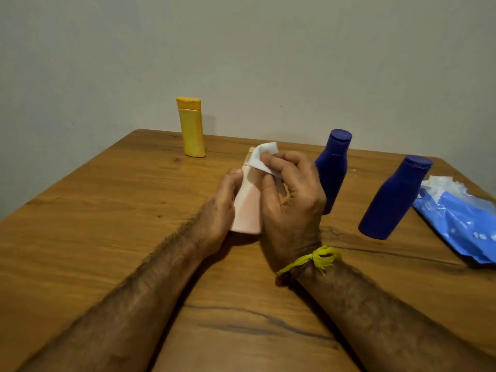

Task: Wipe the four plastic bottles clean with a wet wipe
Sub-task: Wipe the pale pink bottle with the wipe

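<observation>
Fingers (271, 159) press wet wipe (261, 157) on pink bottle (248, 208).

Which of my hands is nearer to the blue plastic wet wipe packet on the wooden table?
Right. The right hand, wiping the pale pink plastic bottle with a white wipe, is closer to the blue plastic wet wipe packet; the left hand grips the bottle's far side.

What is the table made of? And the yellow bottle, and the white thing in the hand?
The table looks like wood or a wood-look surface: brown, with dark grain lines and a slight sheen. The yellow bottle seems to be matte plastic, smooth and evenly coloured. The white wipe that the right hand pinches looks like soft, thin cloth-like tissue, since it folds and crumples.
</observation>
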